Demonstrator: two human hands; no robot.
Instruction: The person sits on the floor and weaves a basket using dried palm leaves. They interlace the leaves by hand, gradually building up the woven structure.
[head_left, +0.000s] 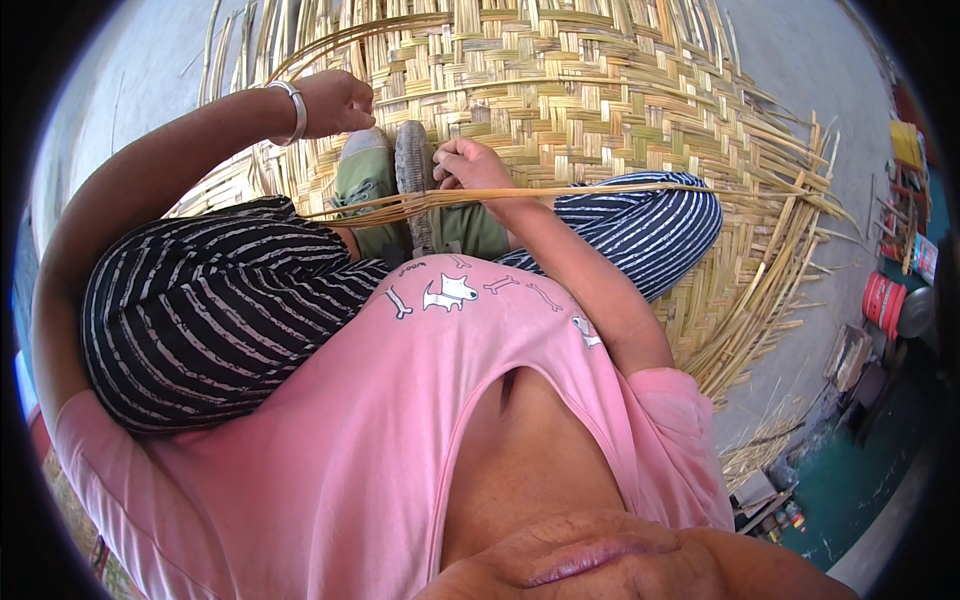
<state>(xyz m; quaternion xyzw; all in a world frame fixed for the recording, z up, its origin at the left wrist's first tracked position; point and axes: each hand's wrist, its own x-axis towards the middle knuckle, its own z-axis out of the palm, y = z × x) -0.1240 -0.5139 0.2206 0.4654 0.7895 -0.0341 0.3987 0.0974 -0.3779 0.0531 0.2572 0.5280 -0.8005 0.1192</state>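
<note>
My left hand (334, 103), with a silver bangle (297, 112) at its wrist, is curled above a woven mat of split cane or bamboo (600, 112). A thin strip (480, 88) runs across the weave from beside its knuckles; whether the fingers hold it is unclear. My right hand (471, 163) is curled, thumb near forefinger, just right of an upturned shoe sole (414, 176). Anything inside it is hidden. A bundle of long loose strips (367, 215) crosses over my green shoes (469, 229) and meets my right wrist.
Loose strip ends (795, 217) stick out along the mat's right edge. Beyond it lie grey floor (855, 157), a red bucket (883, 304), a yellow container (906, 146) and a block (847, 356). Cane scraps (765, 442) lie at the lower right. My legs (217, 307) are folded on the mat.
</note>
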